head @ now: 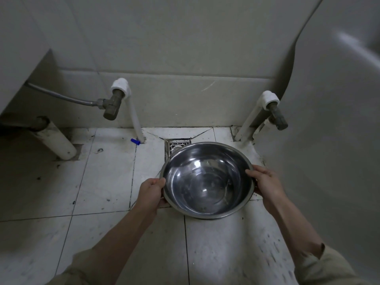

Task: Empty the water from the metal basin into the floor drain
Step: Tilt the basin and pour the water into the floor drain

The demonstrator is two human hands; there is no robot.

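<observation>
A round shiny metal basin (207, 182) is held above the tiled floor, with a little clear water pooled in its bottom. My left hand (153, 191) grips its left rim. My right hand (265, 184) grips the right rim. The basin is roughly level, its far edge hanging over the square metal floor drain (175, 148), which it partly hides. The drain is set in the floor near the back wall.
Two white pipes with brass valves, one on the left (115, 101) and one on the right (274, 112), rise from the floor on either side of the drain. A small blue cap (135, 141) lies by the left pipe. A large white fixture (329, 140) fills the right side; a thick pipe (55, 140) stands at left.
</observation>
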